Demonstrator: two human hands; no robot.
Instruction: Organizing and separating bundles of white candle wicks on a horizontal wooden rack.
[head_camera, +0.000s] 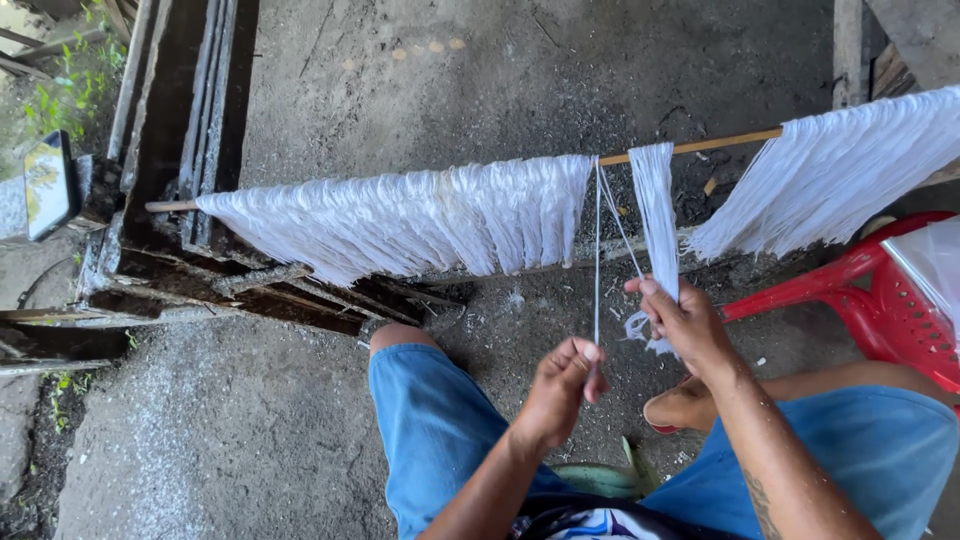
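Observation:
A thin wooden rod (715, 144) runs across the view with white strands (420, 215) draped over it in long bunches. My left hand (560, 388) is closed around a thin strand (597, 260) that hangs taut from the rod. My right hand (685, 320) pinches the lower end of a narrow separate bunch (655, 205) and a second thin strand. Another wide bunch (840, 170) hangs to the right. Both hands sit above my knees in blue shorts (435, 430).
A red plastic chair (870, 300) stands at the right, with a clear plastic sheet on it. Dark wooden frames (190, 120) lean at the left. A phone (48, 185) rests on a ledge at far left. Concrete floor lies below.

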